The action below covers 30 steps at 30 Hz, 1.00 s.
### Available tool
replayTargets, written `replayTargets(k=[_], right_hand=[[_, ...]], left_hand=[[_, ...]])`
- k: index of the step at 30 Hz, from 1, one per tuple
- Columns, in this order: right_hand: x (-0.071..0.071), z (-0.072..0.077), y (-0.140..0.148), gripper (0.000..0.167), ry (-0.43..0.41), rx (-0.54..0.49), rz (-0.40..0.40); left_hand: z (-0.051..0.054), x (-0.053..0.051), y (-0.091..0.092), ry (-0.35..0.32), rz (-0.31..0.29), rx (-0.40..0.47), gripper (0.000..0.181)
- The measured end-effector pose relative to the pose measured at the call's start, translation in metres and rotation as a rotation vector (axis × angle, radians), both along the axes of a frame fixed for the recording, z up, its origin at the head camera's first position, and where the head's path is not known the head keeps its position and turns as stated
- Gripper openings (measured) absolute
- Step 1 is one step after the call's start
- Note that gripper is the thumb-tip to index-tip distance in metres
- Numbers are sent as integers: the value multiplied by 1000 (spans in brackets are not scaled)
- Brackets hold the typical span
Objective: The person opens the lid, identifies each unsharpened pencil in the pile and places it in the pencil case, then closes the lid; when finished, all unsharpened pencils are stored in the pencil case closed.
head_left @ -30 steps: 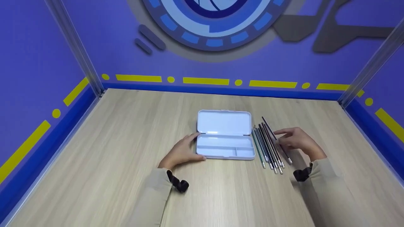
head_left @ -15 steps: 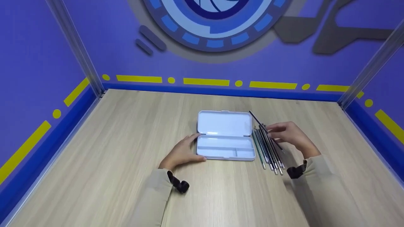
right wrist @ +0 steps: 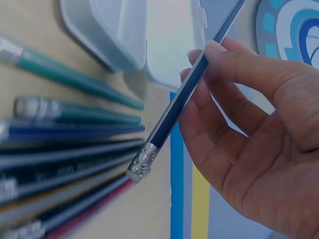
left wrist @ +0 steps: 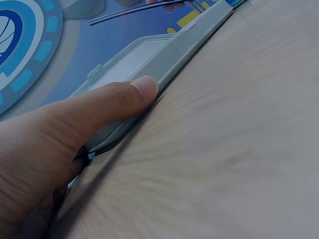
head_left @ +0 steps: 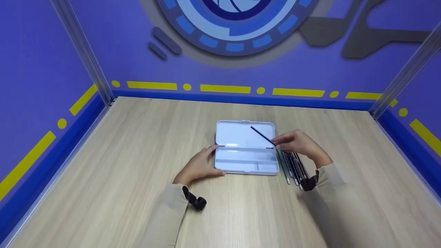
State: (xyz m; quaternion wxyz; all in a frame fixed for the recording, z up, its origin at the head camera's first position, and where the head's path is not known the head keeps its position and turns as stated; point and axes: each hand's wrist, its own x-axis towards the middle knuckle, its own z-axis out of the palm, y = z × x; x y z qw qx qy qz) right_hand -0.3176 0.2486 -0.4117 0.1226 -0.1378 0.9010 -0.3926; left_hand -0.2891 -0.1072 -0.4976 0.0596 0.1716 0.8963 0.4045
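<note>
A white pencil case (head_left: 246, 171) lies open on the table, its lid folded back and its compartments bare. My left hand (head_left: 198, 167) holds the case's left end, thumb (left wrist: 119, 102) along the front side and a finger near the hinge; its other fingers are mostly hidden. My right hand (head_left: 301, 146) pinches a dark pencil (right wrist: 182, 92) between thumb and fingertips. That pencil is raised and slanted, its far end over the lid in the head view and its eraser end towards the loose pencils (head_left: 292, 170). Several of these lie beside the case, partly hidden under the right hand.
The wooden table (head_left: 137, 137) is bounded by a purple back wall (head_left: 220, 74) and side walls with yellow markings. Black wrist cameras (head_left: 197, 203) sit on both sleeves. In the right wrist view a green pencil (right wrist: 75, 77) lies closest to the case.
My right hand has lifted the dark pencil from the right side of the bunch and carried it left, over the case's lid. The left hand and case have stayed in place.
</note>
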Motion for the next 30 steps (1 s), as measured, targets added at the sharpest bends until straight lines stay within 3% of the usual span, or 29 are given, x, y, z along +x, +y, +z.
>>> replayTargets(k=[8,17,22,30], right_hand=[[-3,3,-25,26,4,-3,58],[-8,6,-53,24,58,-2,121],[-10,3,-65,23,111,11,153],[-11,-7,-73,22,101,30,151]], left_hand=[[-1,1,0,-24,5,18,105],[2,2,0,-3,-6,19,103],[2,1,0,2,0,9,101],[3,2,0,-6,6,4,101]])
